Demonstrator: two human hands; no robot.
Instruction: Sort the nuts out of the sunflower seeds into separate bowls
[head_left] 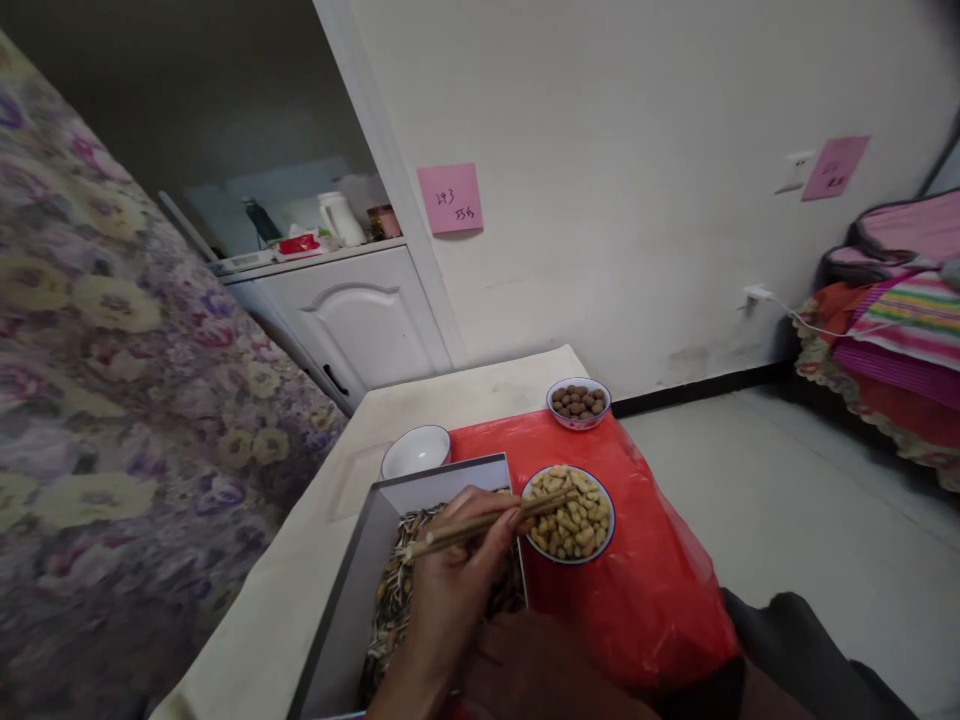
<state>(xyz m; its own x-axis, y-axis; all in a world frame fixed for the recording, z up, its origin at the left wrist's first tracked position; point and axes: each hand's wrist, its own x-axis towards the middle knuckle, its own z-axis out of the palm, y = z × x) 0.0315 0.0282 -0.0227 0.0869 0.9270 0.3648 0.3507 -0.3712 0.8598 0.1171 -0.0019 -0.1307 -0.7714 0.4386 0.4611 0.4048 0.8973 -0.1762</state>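
Note:
My left hand [457,560] is closed around a pair of wooden chopsticks [480,522]. Their tips reach right, over the peanuts [574,520] that fill a blue-rimmed bowl [613,520]; whether they touch or pinch a peanut I cannot tell. Under this hand lies a grey-walled box [337,590] with striped sunflower seeds [390,600] and some browner pieces mixed in. My right hand [525,650] is low in the view, dark and blurred, near the box's right side; its fingers are hidden.
A white bowl [416,452] stands behind the box. At the table's far corner is a bowl of round brown nuts [577,402]. Red plastic sheeting [630,570] covers the table's right part. A floral curtain [150,400] hangs at left; a wall [600,200] rises behind.

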